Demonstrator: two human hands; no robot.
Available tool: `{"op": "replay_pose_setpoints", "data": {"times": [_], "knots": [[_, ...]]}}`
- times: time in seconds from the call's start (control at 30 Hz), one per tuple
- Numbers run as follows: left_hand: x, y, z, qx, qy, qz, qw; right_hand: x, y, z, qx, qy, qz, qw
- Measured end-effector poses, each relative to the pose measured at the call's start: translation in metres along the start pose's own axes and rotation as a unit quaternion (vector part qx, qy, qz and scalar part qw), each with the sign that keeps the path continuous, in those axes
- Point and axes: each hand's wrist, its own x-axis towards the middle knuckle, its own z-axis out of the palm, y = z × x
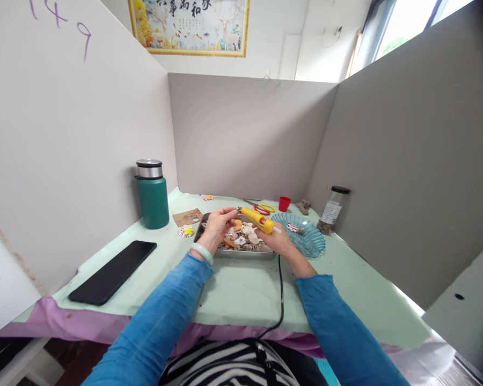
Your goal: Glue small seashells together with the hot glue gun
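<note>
My right hand point(274, 239) is wrapped round a yellow glue gun point(258, 219) whose nozzle points left toward my left hand point(218, 225). The left hand's fingers are pinched on a small piece that I cannot make out, right at the nozzle tip. Both hands hover over a metal tray point(241, 251) filled with several seashells. The gun's black cord point(280, 289) runs down over the table's front edge toward my lap.
A blue glass dish point(306, 236) sits right of the tray. Red-and-yellow scissors point(263, 208), a red cup point(284, 203) and a clear jar point(333, 208) stand behind. A green flask point(152, 194) and a black phone point(112, 271) are at the left. Grey partition walls enclose the table.
</note>
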Motion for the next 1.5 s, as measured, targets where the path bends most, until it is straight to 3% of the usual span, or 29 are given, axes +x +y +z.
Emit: {"op": "replay_pose_setpoints", "data": {"times": [0.37,1.07,1.5], "knots": [[0.0002,-0.0002,-0.0003,0.024,0.021,0.016,0.999,-0.0011,-0.0021,-0.0004,-0.015,-0.009,0.001,1.0],[0.001,0.0019,0.0001,-0.061,0.034,-0.032,0.997,-0.0003,0.0052,0.0009,-0.025,-0.011,-0.018,0.999],[-0.0028,0.0043,0.0017,-0.06,0.024,-0.053,0.996,-0.0005,-0.0004,-0.0006,-0.003,0.014,-0.027,1.0]]}}
